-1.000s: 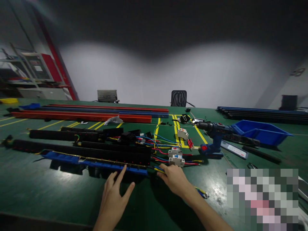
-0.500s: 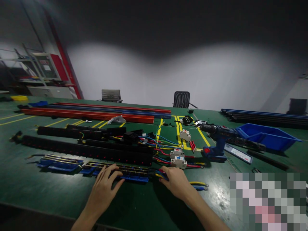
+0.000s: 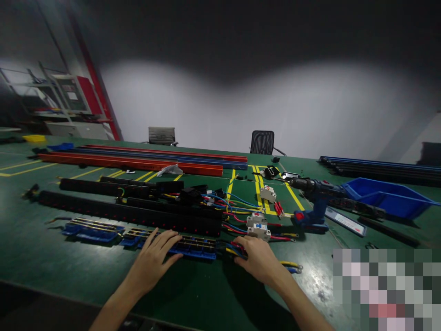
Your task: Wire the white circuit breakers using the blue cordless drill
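Blue strip (image 3: pixel 200 253) likely light, bendy midway, best held either side of there; left hand (image 3: pixel 149 262) loosely spread on it, right hand (image 3: pixel 259 259) closed round cables (image 3: pixel 233 250).

Workshop w/ long green bench (image 3: pixel 206 285), cordless drill (image 3: pixel 315 202), wired breakers (image 3: pixel 259 231), blue parts bin (image 3: pixel 389 197), shelving (image 3: pixel 34 99) in bkgd

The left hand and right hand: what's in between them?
Between the left hand and right hand lie one end of the blue strip with its gold-coloured bars and some coloured cables; the head view shows it.
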Action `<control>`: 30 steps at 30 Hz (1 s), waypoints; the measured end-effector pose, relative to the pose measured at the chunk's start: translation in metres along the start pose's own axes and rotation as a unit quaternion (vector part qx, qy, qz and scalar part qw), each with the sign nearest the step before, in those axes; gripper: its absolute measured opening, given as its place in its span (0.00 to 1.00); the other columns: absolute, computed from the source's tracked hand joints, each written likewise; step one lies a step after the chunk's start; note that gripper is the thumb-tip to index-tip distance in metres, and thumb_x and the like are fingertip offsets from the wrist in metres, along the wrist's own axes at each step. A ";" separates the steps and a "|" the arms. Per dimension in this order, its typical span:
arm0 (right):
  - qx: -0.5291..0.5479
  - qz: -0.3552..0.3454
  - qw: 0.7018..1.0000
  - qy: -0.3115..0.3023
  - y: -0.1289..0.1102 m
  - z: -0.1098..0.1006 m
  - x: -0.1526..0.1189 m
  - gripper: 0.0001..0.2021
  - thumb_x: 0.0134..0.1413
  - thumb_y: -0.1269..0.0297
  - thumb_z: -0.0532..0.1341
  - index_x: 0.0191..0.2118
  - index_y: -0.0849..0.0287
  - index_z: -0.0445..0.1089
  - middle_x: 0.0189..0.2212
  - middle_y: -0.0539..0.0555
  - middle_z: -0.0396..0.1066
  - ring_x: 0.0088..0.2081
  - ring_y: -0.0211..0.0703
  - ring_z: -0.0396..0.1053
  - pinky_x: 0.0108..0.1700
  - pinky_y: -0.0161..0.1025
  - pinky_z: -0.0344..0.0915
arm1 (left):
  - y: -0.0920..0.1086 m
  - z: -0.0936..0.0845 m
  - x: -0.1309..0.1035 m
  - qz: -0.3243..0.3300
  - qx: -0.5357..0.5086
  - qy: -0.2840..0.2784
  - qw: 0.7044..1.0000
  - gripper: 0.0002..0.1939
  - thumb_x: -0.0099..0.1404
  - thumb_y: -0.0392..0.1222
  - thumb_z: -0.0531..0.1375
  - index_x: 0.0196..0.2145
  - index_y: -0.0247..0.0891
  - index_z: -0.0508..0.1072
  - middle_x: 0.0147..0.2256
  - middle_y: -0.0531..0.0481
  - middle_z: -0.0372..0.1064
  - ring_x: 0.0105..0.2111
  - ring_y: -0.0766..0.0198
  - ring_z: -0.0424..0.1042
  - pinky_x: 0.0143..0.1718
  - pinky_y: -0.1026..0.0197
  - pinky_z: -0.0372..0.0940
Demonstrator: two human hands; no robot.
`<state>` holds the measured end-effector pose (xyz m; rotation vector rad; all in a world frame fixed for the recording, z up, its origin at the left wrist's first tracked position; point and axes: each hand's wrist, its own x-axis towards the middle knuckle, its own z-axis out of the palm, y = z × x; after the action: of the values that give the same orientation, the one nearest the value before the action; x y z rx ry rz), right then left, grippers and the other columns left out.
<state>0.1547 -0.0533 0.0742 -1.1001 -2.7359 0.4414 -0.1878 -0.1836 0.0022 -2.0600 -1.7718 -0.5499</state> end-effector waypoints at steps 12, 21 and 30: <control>0.094 -0.018 0.993 -0.063 0.028 -0.033 -0.020 0.29 0.44 0.67 0.69 0.56 0.49 0.69 0.53 0.53 0.71 0.39 0.43 0.73 0.39 0.35 0.64 | -0.013 -0.004 0.016 0.092 0.022 0.006 0.995 0.23 0.68 0.54 0.60 0.57 0.43 0.70 0.52 0.45 0.72 0.52 0.52 0.71 0.59 0.44 0.61; 0.099 -0.056 0.993 -0.040 0.036 -0.032 -0.025 0.17 0.53 0.73 0.59 0.48 0.52 0.74 0.47 0.52 0.75 0.49 0.46 0.71 0.49 0.39 0.65 | -0.022 0.000 0.024 0.138 0.048 0.006 0.989 0.22 0.70 0.49 0.59 0.58 0.39 0.69 0.52 0.44 0.73 0.51 0.53 0.72 0.60 0.42 0.58; 0.114 -0.045 0.992 -0.007 0.040 -0.029 -0.023 0.19 0.64 0.67 0.53 0.59 0.55 0.68 0.59 0.56 0.69 0.60 0.49 0.65 0.62 0.46 0.59 | -0.037 0.010 0.044 0.104 -0.002 -0.006 0.995 0.17 0.73 0.48 0.54 0.53 0.39 0.72 0.50 0.43 0.75 0.47 0.54 0.73 0.51 0.49 0.64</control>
<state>0.2043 -0.0355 0.0870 -0.9166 -2.6516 0.7298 -0.2177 -0.1356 0.0173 -2.2208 -1.5380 -0.4800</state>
